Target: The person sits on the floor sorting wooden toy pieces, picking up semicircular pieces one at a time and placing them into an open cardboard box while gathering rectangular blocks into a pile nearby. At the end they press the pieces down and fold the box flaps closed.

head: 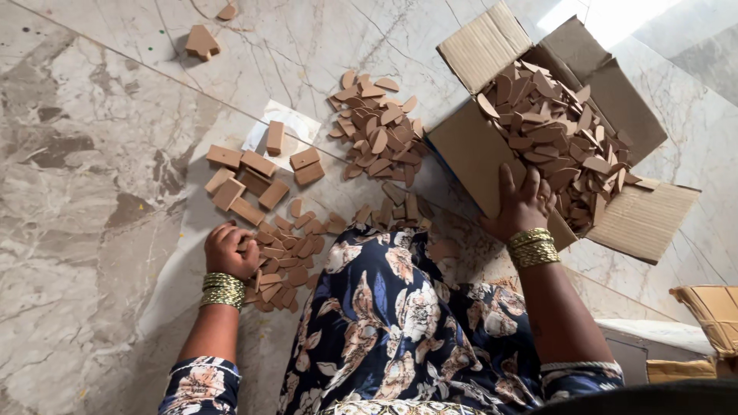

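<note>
Marble floor [92,230], pale and veined, strewn with brown cutouts around an open cardboard box [469,150] heaped with more. Left hand [228,251], well apart from that box, curled shut over the scattered pieces [288,257] beside the knee, apparently gathering a few; right hand [525,206] spread open, fingers resting on the box's near wall, gripping nothing. Probably mid-sorting; next likely needs a firmer pinch on the loose shapes.

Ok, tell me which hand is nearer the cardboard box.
Right. The right hand touches the cardboard box at its near wall; the left hand rests on loose brown pieces, well away.
</note>
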Tool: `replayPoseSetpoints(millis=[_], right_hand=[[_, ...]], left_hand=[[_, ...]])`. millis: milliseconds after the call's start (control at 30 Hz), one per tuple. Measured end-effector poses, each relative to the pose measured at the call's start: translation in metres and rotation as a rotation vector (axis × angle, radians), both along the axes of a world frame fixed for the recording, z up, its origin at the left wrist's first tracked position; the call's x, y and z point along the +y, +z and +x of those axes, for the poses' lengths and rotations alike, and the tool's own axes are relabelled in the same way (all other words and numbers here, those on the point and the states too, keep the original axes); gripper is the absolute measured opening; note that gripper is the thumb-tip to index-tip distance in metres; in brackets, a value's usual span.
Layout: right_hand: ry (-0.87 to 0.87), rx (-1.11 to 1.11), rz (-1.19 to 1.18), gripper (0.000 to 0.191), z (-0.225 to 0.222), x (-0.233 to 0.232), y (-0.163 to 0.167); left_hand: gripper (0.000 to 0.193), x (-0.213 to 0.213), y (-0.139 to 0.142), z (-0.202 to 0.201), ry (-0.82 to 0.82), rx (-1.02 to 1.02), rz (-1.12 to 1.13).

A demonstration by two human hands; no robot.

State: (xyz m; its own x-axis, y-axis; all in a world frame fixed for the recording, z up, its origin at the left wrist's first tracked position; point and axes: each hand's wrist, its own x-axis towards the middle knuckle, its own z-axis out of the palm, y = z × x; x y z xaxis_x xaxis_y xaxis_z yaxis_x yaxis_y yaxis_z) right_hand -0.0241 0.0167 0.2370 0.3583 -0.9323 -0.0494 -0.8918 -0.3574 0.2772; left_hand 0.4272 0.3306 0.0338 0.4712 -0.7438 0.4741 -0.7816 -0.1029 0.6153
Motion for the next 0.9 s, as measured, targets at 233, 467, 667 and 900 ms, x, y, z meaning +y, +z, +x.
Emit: replayPoseSetpoints(millis=[233,467,667,900], right_hand=[[-0.123,0.082,-0.083,0.111,-0.009,-0.031,-0.02],[-0.216,0.086,-0.018,0.125,-0.024,-0.088,0.003],[-0.303,0.104,0.073,0.128,-0.034,-0.097,0.019],[-0.337,0.143,0.07,0.127,-0.064,-0.058,0.018]], left_hand=[[0.013,0.002,0.003,-0.003,0.019,0.01,0.062],[0.012,-0.001,0.001,0.0,0.007,-0.018,-0.003],[0.01,0.001,0.002,-0.001,0.022,0.004,0.046],[0.012,-0.002,0.011,-0.004,0.019,-0.009,0.006]])
